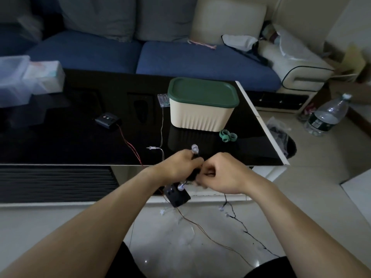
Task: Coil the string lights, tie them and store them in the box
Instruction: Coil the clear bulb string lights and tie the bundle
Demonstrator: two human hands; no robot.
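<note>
A small bundle of black-wired string lights (193,173) is held at the table's near edge, its tail trailing across the floor. Snagging there could loosen the coil. The bundle is gripped by the left hand (180,165) and pinched by the right hand (218,173), knuckles up. The lidded box (201,113) stands beyond.
</note>
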